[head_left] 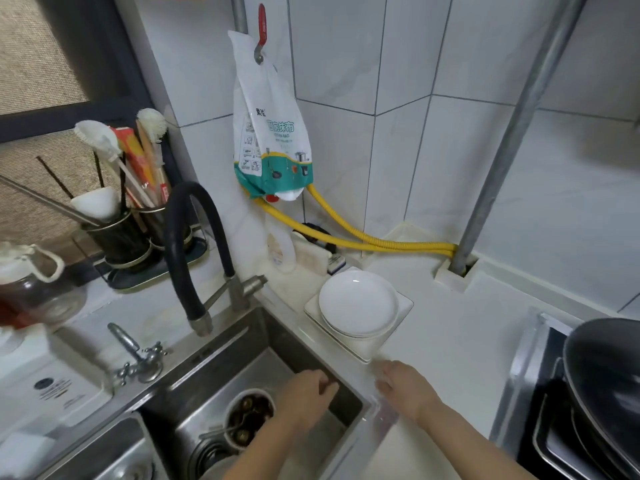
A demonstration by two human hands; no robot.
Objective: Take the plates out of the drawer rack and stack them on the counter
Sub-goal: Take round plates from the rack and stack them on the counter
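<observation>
A small white-tiled kitchen corner, with a pale counter point(450, 327) running between a steel sink point(242, 368) and a dark wok point(602, 375) at the right edge. The left hand point(304, 389) hangs over the sink with fingers loosely curled and holding nothing; the right hand point(405, 386) hovers low over the counter's front edge, fingers relaxed, also holding nothing. Just beyond the right hand, near but apart from it, the stack of plates point(358, 306) sits on the counter: round white plates on square ones. The drawer rack is out of view. Judging by this, one plate has just been set down, and the next move calls for reaching down to the rack for another.
</observation>
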